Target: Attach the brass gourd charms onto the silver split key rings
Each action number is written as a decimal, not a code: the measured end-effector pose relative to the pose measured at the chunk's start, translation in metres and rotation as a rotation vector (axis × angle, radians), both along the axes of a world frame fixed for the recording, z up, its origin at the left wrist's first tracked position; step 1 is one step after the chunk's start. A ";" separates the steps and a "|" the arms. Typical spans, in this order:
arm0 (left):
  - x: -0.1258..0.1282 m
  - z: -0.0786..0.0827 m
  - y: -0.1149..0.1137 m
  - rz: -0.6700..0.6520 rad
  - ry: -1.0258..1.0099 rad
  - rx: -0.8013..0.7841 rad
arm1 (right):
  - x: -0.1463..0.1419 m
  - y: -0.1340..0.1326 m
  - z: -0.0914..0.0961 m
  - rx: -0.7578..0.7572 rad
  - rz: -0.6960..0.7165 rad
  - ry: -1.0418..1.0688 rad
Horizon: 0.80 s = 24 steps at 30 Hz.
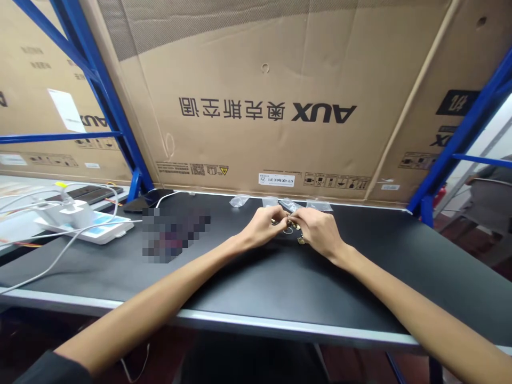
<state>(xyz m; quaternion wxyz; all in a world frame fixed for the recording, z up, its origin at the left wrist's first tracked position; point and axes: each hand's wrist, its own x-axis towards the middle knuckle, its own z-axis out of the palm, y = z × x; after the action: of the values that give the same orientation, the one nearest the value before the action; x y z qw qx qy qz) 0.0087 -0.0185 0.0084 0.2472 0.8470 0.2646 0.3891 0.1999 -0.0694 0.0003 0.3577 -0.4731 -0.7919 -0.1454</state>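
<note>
My left hand (262, 226) and my right hand (320, 232) meet above the black tabletop, their fingers pinched together. Between the fingertips is a small metal key ring (288, 231), its thin loop hanging below. A brass-coloured piece (301, 240), which looks like a key, dangles under my right fingers. More small metal parts show between the hands, but fingers cover most of them. Just behind the hands lie small clear plastic bags (290, 205), one partly hidden by my fingers.
A white power strip (106, 226) with chargers and cables sits at the left. A dark phone-like slab (143, 201) lies near the back, beside a pixelated patch. Large cardboard boxes (256, 144) stand behind, between blue metal posts (116, 101). The table's grey front edge (248, 320) runs below my forearms.
</note>
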 end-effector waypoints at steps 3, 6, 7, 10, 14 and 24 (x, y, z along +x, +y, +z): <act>0.000 0.000 -0.001 0.003 -0.013 -0.021 | 0.000 0.000 0.001 0.009 0.001 -0.075; 0.000 0.002 -0.001 0.015 -0.050 -0.036 | -0.004 -0.003 0.005 -0.075 0.017 0.074; 0.000 0.003 -0.001 0.022 -0.068 -0.039 | -0.006 -0.005 0.006 -0.119 0.041 0.149; -0.001 0.004 0.000 0.051 -0.113 -0.027 | -0.010 -0.008 0.010 -0.242 0.126 0.338; -0.001 0.005 -0.002 0.061 -0.128 0.004 | -0.012 -0.008 0.010 -0.292 0.194 0.461; 0.001 0.000 0.000 0.059 -0.196 -0.030 | -0.006 -0.006 0.008 -0.086 0.113 0.102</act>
<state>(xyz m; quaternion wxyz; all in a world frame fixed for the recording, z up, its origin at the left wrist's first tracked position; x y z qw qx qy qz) 0.0102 -0.0180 0.0080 0.2730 0.7929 0.2700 0.4731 0.1940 -0.0756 0.0079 0.3845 -0.4494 -0.8036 -0.0669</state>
